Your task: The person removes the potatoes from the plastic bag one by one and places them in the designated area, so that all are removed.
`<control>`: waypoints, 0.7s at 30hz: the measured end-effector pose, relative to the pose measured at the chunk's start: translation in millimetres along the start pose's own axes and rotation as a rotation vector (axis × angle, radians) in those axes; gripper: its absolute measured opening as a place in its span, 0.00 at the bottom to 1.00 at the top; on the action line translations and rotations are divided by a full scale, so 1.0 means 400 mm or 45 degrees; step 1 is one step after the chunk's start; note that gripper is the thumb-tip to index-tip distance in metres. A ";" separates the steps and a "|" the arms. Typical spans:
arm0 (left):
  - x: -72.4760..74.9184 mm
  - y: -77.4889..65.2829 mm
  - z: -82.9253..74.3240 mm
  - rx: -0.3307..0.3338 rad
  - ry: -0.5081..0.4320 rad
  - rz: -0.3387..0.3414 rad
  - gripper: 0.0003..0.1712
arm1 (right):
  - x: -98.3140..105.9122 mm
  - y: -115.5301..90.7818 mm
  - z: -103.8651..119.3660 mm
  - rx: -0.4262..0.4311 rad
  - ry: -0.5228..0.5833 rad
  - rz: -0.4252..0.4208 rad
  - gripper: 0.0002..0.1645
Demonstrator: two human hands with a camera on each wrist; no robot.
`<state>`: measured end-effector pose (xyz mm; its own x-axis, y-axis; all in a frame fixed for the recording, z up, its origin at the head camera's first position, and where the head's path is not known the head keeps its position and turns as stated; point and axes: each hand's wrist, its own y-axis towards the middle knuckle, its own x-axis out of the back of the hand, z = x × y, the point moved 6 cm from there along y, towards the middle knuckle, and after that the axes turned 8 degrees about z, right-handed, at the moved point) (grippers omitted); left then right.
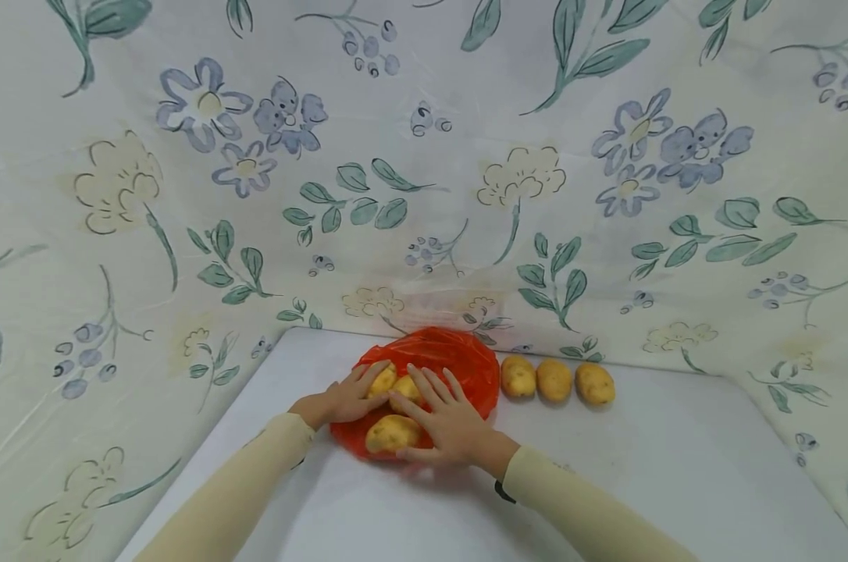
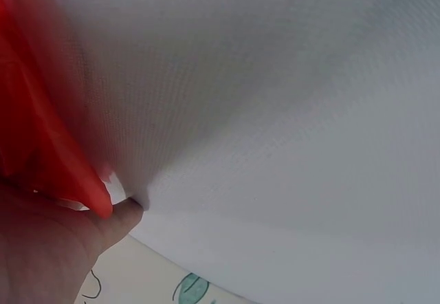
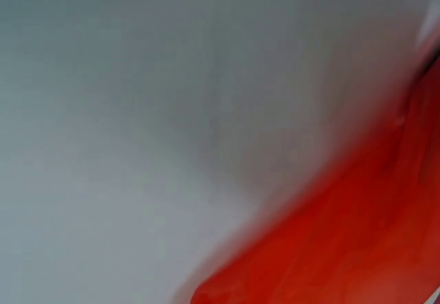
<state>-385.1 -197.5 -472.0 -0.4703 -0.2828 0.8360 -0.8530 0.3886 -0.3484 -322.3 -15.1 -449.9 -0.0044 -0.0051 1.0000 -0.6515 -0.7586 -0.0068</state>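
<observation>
A red plastic bag (image 1: pixel 476 367) lies spread on the white table, with three yellow potatoes (image 1: pixel 393 434) visible on it. My left hand (image 1: pixel 347 398) rests at the bag's left side, its fingers stretched out beside the upper-left potato (image 1: pixel 382 380). Spread wide, my right hand (image 1: pixel 452 429) lies over the bag's right part; its fingers reach across the middle potato (image 1: pixel 405 393) and partly hide it. In the left wrist view, the left hand (image 2: pixel 55 242) is against the red plastic (image 2: pixel 41 132). Only red plastic (image 3: pixel 344 242) and table show clearly in the blurred right wrist view.
Three more potatoes stand in a row right of the bag: a near one (image 1: pixel 518 377), a middle one (image 1: pixel 554 381) and a far one (image 1: pixel 596 384). The white table (image 1: pixel 649 468) meets a floral-patterned cloth (image 1: pixel 424 234) at the back and sides.
</observation>
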 end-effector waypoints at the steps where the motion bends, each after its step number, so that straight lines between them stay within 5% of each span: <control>1: 0.000 0.001 -0.001 0.000 0.007 -0.003 0.45 | -0.001 0.001 0.003 0.004 -0.007 0.002 0.50; 21: 0.000 -0.007 -0.017 0.012 -0.045 0.002 0.45 | -0.036 0.028 0.067 0.112 -0.080 0.018 0.47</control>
<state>-381.3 -192.7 -468.0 -0.4791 -0.3129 0.8201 -0.8542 0.3811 -0.3536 -309.1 -41.0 -464.5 0.0363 -0.0551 0.9978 -0.5824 -0.8126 -0.0237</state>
